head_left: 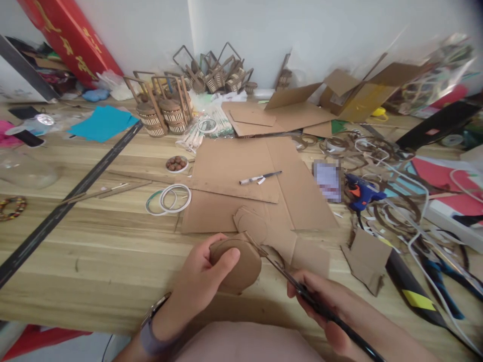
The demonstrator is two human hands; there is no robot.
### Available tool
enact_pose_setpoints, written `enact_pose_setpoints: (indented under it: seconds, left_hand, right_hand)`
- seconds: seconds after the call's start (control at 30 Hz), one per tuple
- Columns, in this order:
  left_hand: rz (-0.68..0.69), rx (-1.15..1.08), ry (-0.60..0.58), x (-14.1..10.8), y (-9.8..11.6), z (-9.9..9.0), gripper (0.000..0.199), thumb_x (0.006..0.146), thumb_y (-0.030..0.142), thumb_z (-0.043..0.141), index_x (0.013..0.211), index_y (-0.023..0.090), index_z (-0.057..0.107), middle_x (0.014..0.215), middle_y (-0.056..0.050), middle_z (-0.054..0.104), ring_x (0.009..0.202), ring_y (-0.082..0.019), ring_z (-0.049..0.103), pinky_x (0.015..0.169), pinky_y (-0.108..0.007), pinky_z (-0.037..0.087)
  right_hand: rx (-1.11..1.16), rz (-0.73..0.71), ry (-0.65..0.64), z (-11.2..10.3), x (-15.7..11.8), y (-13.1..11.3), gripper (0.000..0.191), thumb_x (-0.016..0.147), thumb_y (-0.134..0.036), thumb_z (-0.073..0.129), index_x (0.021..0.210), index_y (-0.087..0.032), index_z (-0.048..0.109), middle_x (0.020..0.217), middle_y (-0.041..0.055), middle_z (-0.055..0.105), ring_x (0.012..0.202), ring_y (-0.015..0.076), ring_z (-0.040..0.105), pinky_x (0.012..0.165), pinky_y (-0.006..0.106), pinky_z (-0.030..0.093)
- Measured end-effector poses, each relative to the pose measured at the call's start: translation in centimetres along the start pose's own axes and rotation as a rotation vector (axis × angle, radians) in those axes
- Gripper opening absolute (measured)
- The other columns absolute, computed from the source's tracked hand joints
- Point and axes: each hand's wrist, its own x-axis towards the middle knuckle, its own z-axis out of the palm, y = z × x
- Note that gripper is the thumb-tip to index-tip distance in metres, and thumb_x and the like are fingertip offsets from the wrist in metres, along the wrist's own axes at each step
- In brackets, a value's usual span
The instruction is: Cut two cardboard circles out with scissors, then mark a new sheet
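My left hand (209, 274) holds a roughly round piece of brown cardboard (241, 266), its thumb pressed on the top face. Fingers of my right hand (320, 301) are wrapped round the dark handle of a long thin tool (302, 290), which looks like scissors. Its narrow end reaches the upper right edge of the round piece, where a strip of cardboard sticks out. Just beyond lie cardboard scraps (311, 256) and a cardboard piece with a round outline (252, 225). A pen (260, 177) rests on the large cardboard sheet (234, 166).
White and green rings (175, 198) and a bowl of brown balls (176, 164) lie left of the sheet. A blue glue gun (362, 192), cables and pliers (443, 281) clutter the right. Small woven baskets (173, 113) and an open carton (362, 95) stand at the back.
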Motion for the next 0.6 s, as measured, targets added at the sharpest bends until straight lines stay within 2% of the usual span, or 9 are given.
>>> enact_pose_setpoints:
  seconds: [0.1,0.2,0.33,0.43,0.6]
  left_hand:
    - [0.043,0.103,-0.043,-0.3,0.3,0.1,0.045,0.078,0.057,0.066,0.100,0.018,0.069,0.087,-0.004,0.075,0.081,-0.023,0.069,0.069,-0.029,0.053]
    - [0.062,0.193,-0.099,-0.5,0.6,0.2,0.045,0.080,0.058,0.062,0.101,0.018,0.070,0.091,-0.006,0.076,0.084,-0.025,0.069,0.071,-0.030,0.053]
    - [0.106,0.303,-0.134,-0.5,0.8,0.3,0.042,0.082,0.055,0.060,0.097,0.017,0.070,0.088,-0.006,0.074,0.082,-0.024,0.066,0.072,-0.030,0.050]
    - [0.111,0.307,-0.209,-0.4,0.8,0.2,0.041,0.083,0.055,0.059,0.094,0.017,0.069,0.078,-0.003,0.070,0.072,-0.021,0.061,0.064,-0.027,0.046]
    - [0.104,0.271,-0.335,-0.2,0.6,0.2,0.040,0.086,0.054,0.058,0.092,0.017,0.070,0.077,-0.002,0.068,0.071,-0.018,0.059,0.061,-0.025,0.042]
  right_hand:
    - [-0.041,-0.021,-0.070,-0.5,0.1,-0.6,0.020,0.086,-0.042,0.064,0.100,-0.027,0.065,0.066,-0.0030,0.054,0.058,0.0151,0.043,0.049,0.025,0.031]
    - [-0.078,-0.026,-0.145,-0.8,0.4,-2.7,0.021,0.086,-0.040,0.065,0.102,-0.025,0.065,0.069,-0.0031,0.055,0.058,0.0141,0.044,0.050,0.024,0.032]
    - [-0.130,0.014,-0.187,-0.6,0.7,-5.5,0.016,0.085,-0.025,0.060,0.100,-0.023,0.064,0.067,-0.0044,0.059,0.058,0.0132,0.047,0.053,0.024,0.032]
    - [-0.152,0.063,-0.220,-0.4,0.8,-6.9,0.021,0.081,-0.016,0.053,0.098,-0.022,0.062,0.065,-0.0048,0.063,0.060,0.0137,0.051,0.057,0.024,0.034]
    - [-0.164,0.071,-0.244,-0.2,1.0,-7.6,0.020,0.081,-0.017,0.052,0.097,-0.021,0.062,0.064,-0.0038,0.066,0.070,0.0177,0.061,0.062,0.026,0.039]
